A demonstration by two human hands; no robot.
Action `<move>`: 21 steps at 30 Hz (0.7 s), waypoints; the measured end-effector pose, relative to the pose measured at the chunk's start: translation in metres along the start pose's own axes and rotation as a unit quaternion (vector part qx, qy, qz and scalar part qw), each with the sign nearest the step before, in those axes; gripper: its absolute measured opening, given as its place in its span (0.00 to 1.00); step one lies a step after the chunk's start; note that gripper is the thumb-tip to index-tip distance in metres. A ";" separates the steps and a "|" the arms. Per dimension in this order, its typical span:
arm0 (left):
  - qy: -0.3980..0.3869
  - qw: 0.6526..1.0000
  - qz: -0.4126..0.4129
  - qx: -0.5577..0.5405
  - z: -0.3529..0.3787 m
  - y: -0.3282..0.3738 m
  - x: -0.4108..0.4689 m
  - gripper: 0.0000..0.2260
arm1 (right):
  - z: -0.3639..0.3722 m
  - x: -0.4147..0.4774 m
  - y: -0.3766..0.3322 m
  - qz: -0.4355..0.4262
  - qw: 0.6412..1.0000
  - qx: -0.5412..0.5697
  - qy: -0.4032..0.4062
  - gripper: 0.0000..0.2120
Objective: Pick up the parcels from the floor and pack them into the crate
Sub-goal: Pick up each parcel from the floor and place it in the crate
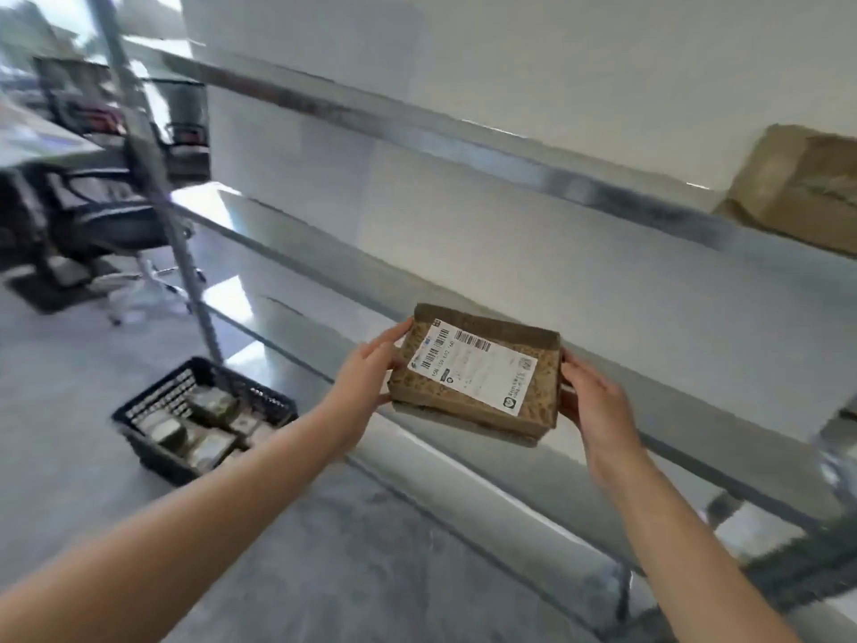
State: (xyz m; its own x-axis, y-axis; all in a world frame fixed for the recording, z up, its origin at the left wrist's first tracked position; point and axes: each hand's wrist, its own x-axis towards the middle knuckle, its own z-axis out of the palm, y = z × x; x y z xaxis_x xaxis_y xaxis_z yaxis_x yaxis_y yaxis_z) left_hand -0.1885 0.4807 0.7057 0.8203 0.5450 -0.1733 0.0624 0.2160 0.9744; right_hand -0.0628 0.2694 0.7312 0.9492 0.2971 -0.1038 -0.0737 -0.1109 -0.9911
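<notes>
A flat brown cardboard parcel (477,371) with a white shipping label is held in the air in front of the metal shelving. My left hand (366,371) grips its left edge and my right hand (591,401) grips its right edge. A black plastic crate (153,445) stands on the grey floor to the lower left, beside the shelf's upright. Several small parcels (208,422) lie inside it.
Metal shelving (510,164) with several levels runs along the white wall. A larger brown box (802,187) sits on an upper shelf at the right. Black office chairs (102,215) and a desk (41,141) stand at the left.
</notes>
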 end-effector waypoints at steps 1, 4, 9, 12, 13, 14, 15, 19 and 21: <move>0.032 0.999 -0.001 -0.009 -0.031 0.002 0.004 0.16 | 0.036 0.005 -0.001 0.001 1.000 -0.015 -0.025 0.13; 0.112 0.994 -0.014 -0.009 -0.124 0.000 0.020 0.14 | 0.142 0.012 0.008 0.013 0.995 -0.029 -0.092 0.13; 0.176 0.980 -0.074 0.048 -0.280 -0.044 0.035 0.17 | 0.306 0.008 0.079 0.090 0.983 -0.050 -0.154 0.14; 0.202 0.967 -0.118 0.100 -0.357 -0.079 0.043 0.18 | 0.390 0.002 0.125 0.154 0.971 -0.075 -0.167 0.15; 0.212 0.963 -0.130 0.105 -0.375 -0.084 0.046 0.18 | 0.413 0.001 0.135 0.168 0.968 -0.079 -0.168 0.15; 0.221 0.959 -0.142 0.109 -0.392 -0.090 0.051 0.18 | 0.433 0.001 0.144 0.178 0.966 -0.080 -0.171 0.15; 0.225 0.956 -0.150 0.113 -0.407 -0.095 0.059 0.17 | 0.451 0.002 0.151 0.187 0.964 -0.080 -0.171 0.14; 0.197 0.956 -0.172 0.130 -0.441 -0.111 0.107 0.16 | 0.487 0.020 0.175 0.213 0.964 -0.086 -0.135 0.15; 0.184 0.957 -0.174 0.141 -0.448 -0.116 0.139 0.16 | 0.494 0.036 0.187 0.227 0.963 -0.083 -0.122 0.15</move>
State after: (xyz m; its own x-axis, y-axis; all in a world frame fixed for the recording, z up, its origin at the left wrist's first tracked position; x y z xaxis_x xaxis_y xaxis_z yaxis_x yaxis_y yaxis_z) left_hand -0.3367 0.8945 0.5040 0.4695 0.7399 -0.4818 0.4891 0.2364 0.8396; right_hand -0.1934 0.7283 0.5006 0.7285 0.3948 -0.5598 -0.3951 -0.4254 -0.8142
